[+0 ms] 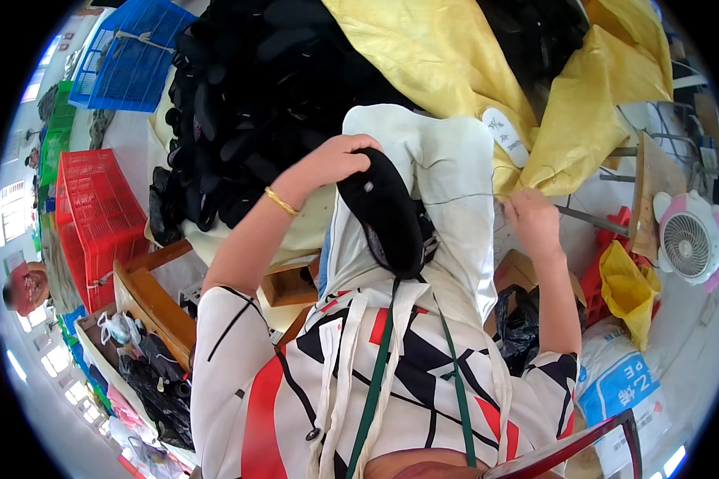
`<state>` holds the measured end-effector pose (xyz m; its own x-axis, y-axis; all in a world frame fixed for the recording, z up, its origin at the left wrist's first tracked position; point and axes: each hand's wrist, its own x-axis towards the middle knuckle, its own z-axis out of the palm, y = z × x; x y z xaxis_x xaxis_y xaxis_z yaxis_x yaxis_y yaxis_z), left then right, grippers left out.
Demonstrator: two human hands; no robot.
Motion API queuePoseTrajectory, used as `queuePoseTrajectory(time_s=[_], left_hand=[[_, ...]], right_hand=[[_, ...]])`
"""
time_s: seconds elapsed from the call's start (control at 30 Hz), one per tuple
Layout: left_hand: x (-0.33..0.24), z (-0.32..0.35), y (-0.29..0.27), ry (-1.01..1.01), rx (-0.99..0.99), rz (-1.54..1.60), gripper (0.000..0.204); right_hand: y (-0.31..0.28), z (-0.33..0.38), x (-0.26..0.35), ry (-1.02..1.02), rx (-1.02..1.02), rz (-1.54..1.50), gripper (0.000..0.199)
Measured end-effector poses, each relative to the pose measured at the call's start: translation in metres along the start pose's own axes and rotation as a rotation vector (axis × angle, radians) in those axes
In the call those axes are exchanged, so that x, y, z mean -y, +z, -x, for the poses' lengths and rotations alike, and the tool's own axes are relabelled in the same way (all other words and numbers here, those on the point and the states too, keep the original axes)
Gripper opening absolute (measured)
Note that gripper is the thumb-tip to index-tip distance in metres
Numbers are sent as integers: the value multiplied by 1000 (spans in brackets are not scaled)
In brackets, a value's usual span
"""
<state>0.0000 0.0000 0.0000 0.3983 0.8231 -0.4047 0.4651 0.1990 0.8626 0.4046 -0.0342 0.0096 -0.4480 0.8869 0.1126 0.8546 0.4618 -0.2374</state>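
My left hand (339, 160) is closed round the upper end of a black cloth shoe (383, 211), holding it slantwise over the white apron (455, 156) on my lap. From the shoe's side a thin dark thread (465, 196) runs to the right. Its other end meets my right hand (533, 219), which is raised away from the shoe with fingers pinched together. Whether a needle sits in those fingers cannot be made out. A white sole-shaped piece (503, 134) lies beside the apron, close to the yellow sack.
A big heap of black shoes (272, 88) spreads ahead and left. Yellow sacking (431, 48) drapes ahead and right. Blue crate (132, 56) and red crate (96, 215) stand left, by a wooden drawer unit (156, 299). A small fan (689, 237) and yellow bag (627, 287) are right.
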Motion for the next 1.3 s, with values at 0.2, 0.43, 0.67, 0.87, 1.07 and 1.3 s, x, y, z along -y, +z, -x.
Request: queuePoseTrajectory(time_s=[0.2,0.43,0.67,0.87,1.07,1.3], left_hand=[[-3,20,15,89,-689,-478,27],[-10,50,40,-106,-469,-209,24],[9,53,70,149,-689,-420,22],[22,51,83,241,-811,-460,26],[24,50,79,286,-832,-427,27],[17,53,62,-10,-616,-40,16]], right_hand=[[-1,-20,17,76,78,-197,14],[43,-102,109,-92,5,-652,21],[74,-116,143,-272,119,-696,24],[84,-103,147,-230,45,-679,23],[88,-107,149,-207,140,-694,18],[65,-119,149,-79,478,-728,26]])
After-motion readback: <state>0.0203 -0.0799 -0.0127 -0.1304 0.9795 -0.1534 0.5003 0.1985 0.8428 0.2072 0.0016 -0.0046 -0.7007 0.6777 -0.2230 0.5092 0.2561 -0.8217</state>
